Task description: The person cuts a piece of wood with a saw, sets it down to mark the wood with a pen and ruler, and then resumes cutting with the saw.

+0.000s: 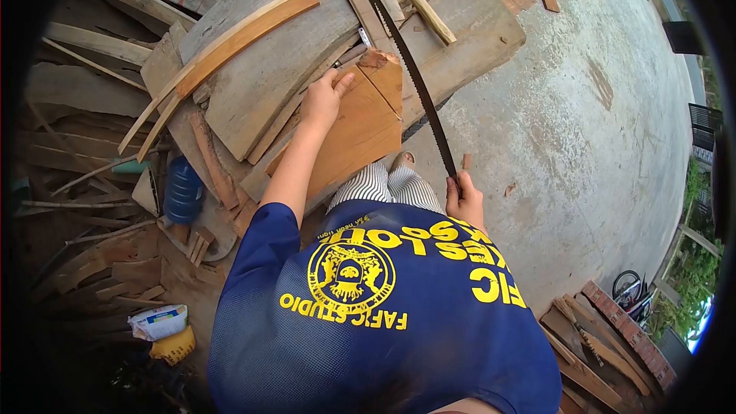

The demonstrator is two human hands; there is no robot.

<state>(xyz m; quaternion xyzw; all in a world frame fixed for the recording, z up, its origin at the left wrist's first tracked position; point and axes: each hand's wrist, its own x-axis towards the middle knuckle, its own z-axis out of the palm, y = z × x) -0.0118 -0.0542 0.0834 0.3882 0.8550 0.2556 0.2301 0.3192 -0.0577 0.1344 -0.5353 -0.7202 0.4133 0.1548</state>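
My right hand [464, 201] is closed around the near end of a saw [418, 80] with a long, dark, narrow toothed blade. The blade runs up and away, passing just right of a thick brown wooden board [356, 123]; whether it touches the board I cannot tell. A dark straight line crosses the board near its far right end, where a rough chipped patch shows. My left hand [326, 98] grips the board's far left edge, thumb on top and fingers partly hidden. Beneath the board are my legs in striped trousers [395, 184].
A hammer [425, 9] lies on a large plank [475, 38] beyond the board. Curved wooden strips [245, 34] rest on wide slabs at left. A blue water bottle [183, 190] stands among scrap wood. More planks [598, 345] lie on the concrete floor [552, 161] at lower right.
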